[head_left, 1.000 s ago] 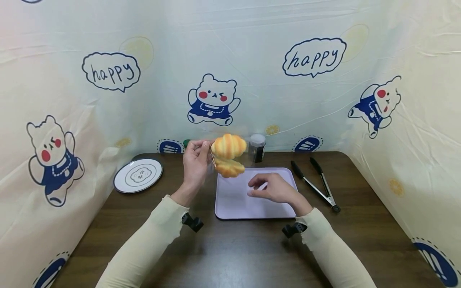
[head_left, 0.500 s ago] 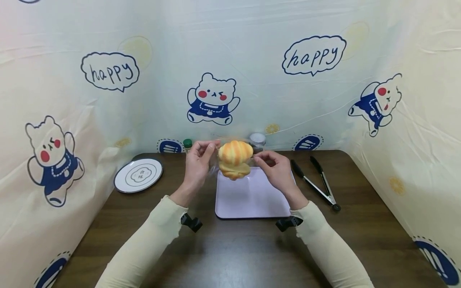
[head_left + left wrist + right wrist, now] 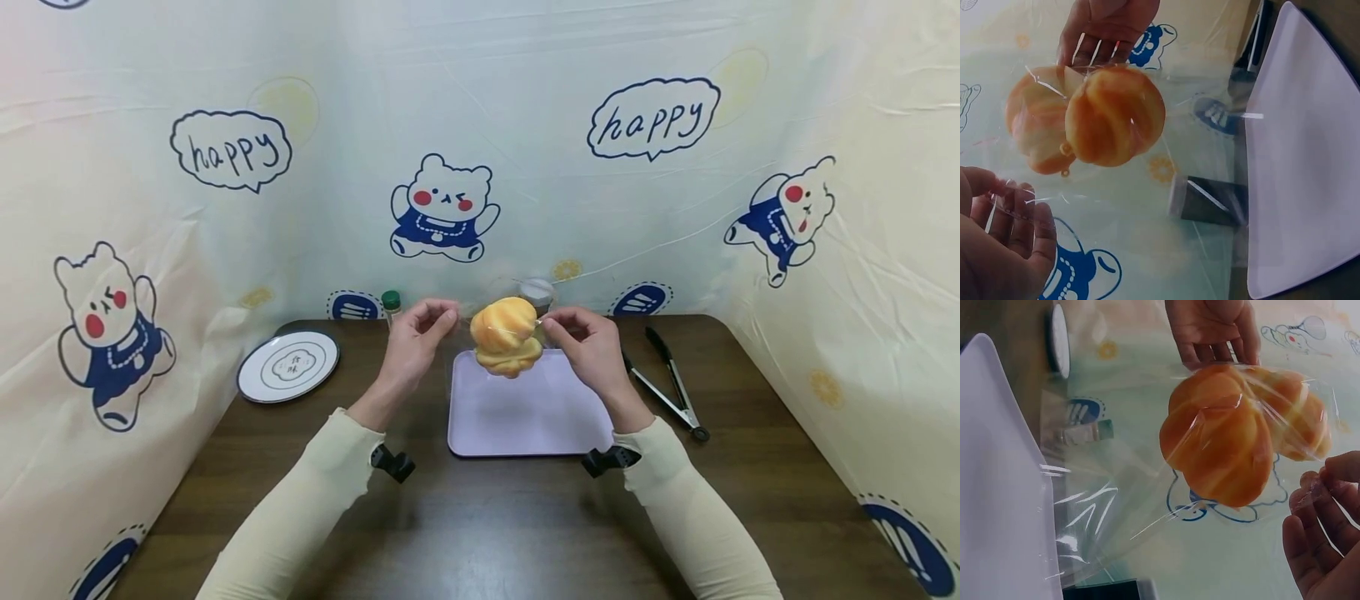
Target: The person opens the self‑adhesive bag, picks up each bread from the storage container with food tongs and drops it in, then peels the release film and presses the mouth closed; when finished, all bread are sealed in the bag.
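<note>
- Pale cloth backdrop (image 3: pixel 570 200) walls the scene at the far side, left and right, printed with cartoon bears in blue outfits, lemon slices and 2 "happy" speech bubbles.
- Dark wood-grain table (image 3: pixel 480 533) spreads below it, shiny at the near middle.
- 2 yellow-orange croissant-shaped breads, 1 upper (image 3: pixel 504 323) and 1 lower (image 3: pixel 510 358), sit inside a clear plastic bag (image 3: pixel 1094 506), raised between the hands over the far part of the tray; 2 small loops on them show in the left wrist view.
- Left hand (image 3: pixel 417 342) pinches the bag's film at its left side, thumb and index finger together on it.
- Right hand (image 3: pixel 591 350) pinches the film at the bag's right side, close beside the upper bread, thumb and index finger likewise together.
- Lavender rectangular tray (image 3: pixel 525 417) lies flat on the table, at the middle.
- White dark-rimmed plate (image 3: pixel 288 367) with printed characters rests at far left.
- Black-and-silver tongs (image 3: pixel 678 400) lie right of the tray, arms spread apart toward the far side, partly hidden by the right hand.
- Green-capped bottle (image 3: pixel 391 302) stands behind the left hand; a white-lidded shaker (image 3: pixel 536 290) stands behind the breads, mostly covered.
- Cream sleeves (image 3: pixel 300 508) cover both forearms, with a black camera (image 3: pixel 393 462) worn at each wrist.
</note>
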Motion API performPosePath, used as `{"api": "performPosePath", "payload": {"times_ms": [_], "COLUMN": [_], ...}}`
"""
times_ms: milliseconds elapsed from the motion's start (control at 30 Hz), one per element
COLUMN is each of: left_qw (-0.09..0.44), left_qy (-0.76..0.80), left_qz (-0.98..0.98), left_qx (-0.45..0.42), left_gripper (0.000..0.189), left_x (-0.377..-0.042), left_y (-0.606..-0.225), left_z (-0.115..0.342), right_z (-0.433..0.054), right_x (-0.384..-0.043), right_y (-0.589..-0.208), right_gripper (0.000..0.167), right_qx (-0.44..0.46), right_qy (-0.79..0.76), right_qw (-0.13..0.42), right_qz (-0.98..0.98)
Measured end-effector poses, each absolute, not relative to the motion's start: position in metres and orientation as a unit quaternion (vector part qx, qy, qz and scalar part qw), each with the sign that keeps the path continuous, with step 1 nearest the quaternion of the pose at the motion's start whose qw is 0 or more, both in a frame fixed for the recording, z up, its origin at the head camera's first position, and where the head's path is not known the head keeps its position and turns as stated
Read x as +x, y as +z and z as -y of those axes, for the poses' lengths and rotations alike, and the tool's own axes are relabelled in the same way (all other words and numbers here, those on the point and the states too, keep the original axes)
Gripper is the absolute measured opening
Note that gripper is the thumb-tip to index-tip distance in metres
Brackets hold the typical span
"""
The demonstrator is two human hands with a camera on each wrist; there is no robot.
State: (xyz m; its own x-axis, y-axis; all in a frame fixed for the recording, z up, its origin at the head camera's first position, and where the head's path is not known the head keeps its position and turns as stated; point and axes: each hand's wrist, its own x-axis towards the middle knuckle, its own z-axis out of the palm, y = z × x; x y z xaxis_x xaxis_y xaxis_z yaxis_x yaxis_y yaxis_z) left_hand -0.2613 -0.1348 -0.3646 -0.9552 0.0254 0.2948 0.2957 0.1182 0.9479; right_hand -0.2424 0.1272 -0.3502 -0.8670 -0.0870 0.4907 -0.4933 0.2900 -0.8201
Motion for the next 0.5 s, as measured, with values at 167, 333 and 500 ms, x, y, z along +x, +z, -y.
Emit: {"api": "performPosePath", "payload": {"times_ms": [167,333,500], "left_qw": [0.116,0.146,0.134], "left_qy": [-0.655,-0.655,-0.649], "left_qz": [0.740,0.734,0.740], "left_qx": [-0.095,-0.106,-0.113], "left_gripper": [0.038,0.038,0.033], "left_x": [-0.2619,-0.2616,-0.2599], "left_y": [-0.3641,-0.3631,-0.3594], "left_z": [0.1371,0.1387,0.1371], "right_z": [-0.1315,-0.1345,-0.1344], "right_x": [-0.2447,-0.2464,-0.2443], "right_y": [-0.3496,-0.3492,-0.3470], "right_gripper": [0.019,0.019,0.019], "right_qx": [0.179,0.181,0.186], "right_qy": [0.575,0.578,0.570], "right_qw": [0.178,0.175,0.175], "right_qz": [0.778,0.777,0.781]}}
